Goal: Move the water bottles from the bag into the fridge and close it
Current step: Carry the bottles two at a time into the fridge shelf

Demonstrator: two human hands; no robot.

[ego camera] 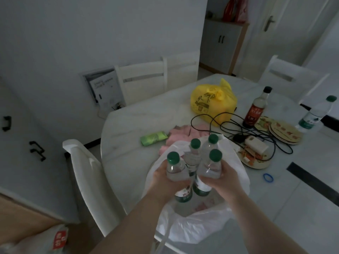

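While both forearms reach up from the bottom of the frame, the left hand (163,178) and the right hand (222,180) are closed around a cluster of four green-capped water bottles (193,158) in the lower middle of the frame, at the open mouth of the white plastic bag (201,228). The left hand's fingers curl round the near-left bottle (175,171) just below its shoulder, and the right hand wraps the near-right bottle (210,169) the same way; these two touch lower down, their labels side by side. The two rear bottles (211,145) stand upright just behind, pressed against the held pair, though whether any fingers reach them cannot be told. The lower ends of the near bottles hang in the bag's opening, and the bag sits crumpled at the near edge of the pale marbled table (128,125). Further up the frame on the table lie a green packet (153,139), a pink cloth (183,133), a knotted yellow bag (212,103), a dark sauce bottle (255,110) standing upright, a tangle of black cable (229,125) beside a white adapter (255,146), a stack of patterned plates (286,133) and a blue band (268,177). A lone bottle (314,114) of water stands near the right edge of the frame, just beside the plates. A white chair (86,171) stands at the lower left close to the left forearm, and a grey cabinet (18,162) with black handles fills the left edge
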